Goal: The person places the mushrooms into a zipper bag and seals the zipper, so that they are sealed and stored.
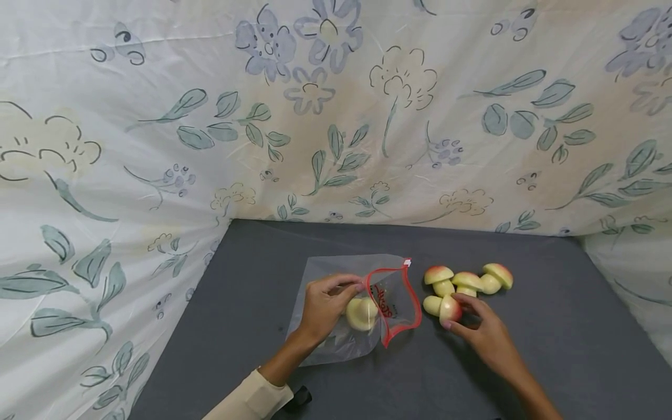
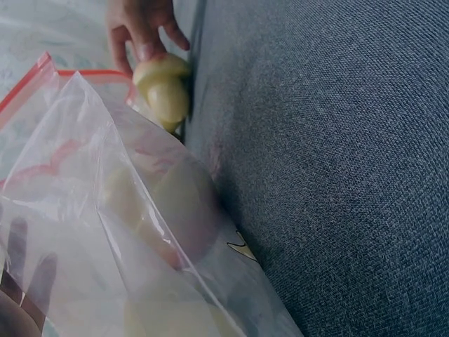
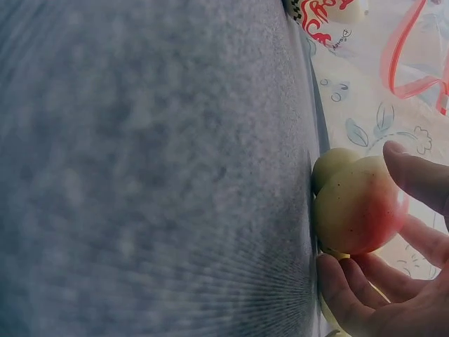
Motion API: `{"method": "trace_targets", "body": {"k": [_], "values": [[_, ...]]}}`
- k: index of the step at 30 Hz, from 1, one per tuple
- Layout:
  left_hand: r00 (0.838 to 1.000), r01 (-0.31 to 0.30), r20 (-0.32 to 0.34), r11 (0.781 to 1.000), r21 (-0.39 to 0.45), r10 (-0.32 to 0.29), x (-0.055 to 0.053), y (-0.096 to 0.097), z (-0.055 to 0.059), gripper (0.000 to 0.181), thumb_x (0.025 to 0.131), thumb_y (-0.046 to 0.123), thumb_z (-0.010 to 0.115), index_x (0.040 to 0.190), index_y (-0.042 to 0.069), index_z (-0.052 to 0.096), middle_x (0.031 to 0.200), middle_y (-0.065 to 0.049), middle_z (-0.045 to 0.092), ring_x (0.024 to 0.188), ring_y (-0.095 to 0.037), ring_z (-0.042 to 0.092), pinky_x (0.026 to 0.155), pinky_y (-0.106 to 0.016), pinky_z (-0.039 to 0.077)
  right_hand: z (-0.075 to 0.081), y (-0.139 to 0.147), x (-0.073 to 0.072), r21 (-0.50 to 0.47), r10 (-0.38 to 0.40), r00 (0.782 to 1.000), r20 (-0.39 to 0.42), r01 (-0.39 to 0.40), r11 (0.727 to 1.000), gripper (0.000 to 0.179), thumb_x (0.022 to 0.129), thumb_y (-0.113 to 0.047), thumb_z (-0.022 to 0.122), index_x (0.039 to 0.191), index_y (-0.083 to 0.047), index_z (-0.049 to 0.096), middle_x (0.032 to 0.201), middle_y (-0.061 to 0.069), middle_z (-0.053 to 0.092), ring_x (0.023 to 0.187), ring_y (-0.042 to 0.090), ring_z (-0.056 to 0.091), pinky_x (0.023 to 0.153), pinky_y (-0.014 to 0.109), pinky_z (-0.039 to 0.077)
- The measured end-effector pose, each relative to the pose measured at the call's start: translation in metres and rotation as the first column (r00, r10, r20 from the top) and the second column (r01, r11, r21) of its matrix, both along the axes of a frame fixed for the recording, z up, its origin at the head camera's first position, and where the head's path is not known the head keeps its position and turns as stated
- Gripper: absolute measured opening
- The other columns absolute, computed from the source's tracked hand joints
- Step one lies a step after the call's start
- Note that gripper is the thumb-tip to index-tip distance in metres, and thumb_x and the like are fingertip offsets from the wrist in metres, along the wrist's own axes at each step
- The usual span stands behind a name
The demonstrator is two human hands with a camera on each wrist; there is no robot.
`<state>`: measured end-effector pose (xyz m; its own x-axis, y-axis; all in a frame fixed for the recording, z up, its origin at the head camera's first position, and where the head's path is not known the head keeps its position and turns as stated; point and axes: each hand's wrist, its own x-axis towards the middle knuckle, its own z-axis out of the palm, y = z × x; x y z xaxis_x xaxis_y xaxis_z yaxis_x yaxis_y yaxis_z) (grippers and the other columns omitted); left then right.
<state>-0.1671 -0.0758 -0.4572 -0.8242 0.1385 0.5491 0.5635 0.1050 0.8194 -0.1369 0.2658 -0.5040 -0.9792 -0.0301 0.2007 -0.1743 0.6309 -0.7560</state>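
Note:
A clear zip bag (image 1: 320, 268) with a red-edged mouth lies on the table, its opening facing right and spread apart. My left hand (image 1: 324, 306) pinches the bag's upper film near the mouth. Inside the bag sits a pale yellow toy mushroom (image 1: 361, 315), partly covered by the hand; the left wrist view shows more pale shapes through the film (image 2: 179, 217). To the right of the mouth, my right hand (image 1: 488, 335) grips the red-blushed cap of another mushroom (image 3: 361, 203) with thumb and fingers. That mushroom lies on its side, its stem pointing left toward the bag.
Three more mushrooms, left (image 1: 440, 280), middle (image 1: 467, 283) and right (image 1: 496, 278), lie close together just beyond my right hand. A small black object (image 1: 299, 399) is beside my left sleeve. Flower-patterned cloth (image 1: 336, 175) hangs behind and beside the dark grey table (image 1: 262, 245).

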Motion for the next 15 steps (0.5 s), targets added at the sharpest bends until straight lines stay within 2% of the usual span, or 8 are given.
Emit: {"method": "trace_targets", "body": {"k": [7, 15], "values": [[1.000, 0.003, -0.019, 1.000, 0.008, -0.003, -0.0007, 0.0009, -0.0016, 0.009, 0.097, 0.008, 0.078, 0.105, 0.005, 0.082, 0.099, -0.012, 0.081, 0.089, -0.023, 0.080, 0.080, -0.037, 0.066, 0.0001, -0.0020, 0.0004, -0.015, -0.001, 1.000, 0.025, 0.002, 1.000, 0.061, 0.087, -0.026, 0.091, 0.139, -0.010, 0.063, 0.134, 0.012, 0.068, 0.111, -0.023, 0.047, 0.081, 0.018, 0.058], [1.000, -0.001, -0.002, 1.000, -0.001, 0.001, 0.0001, 0.0002, -0.0008, 0.010, 0.097, 0.010, 0.079, 0.106, 0.007, 0.082, 0.100, -0.010, 0.081, 0.090, -0.020, 0.080, 0.080, -0.036, 0.066, 0.0003, -0.0033, 0.0025, -0.050, 0.025, 0.999, 0.038, -0.023, 0.998, 0.062, 0.086, -0.021, 0.092, 0.140, -0.011, 0.062, 0.136, 0.013, 0.067, 0.111, -0.020, 0.050, 0.083, 0.020, 0.059]]}}
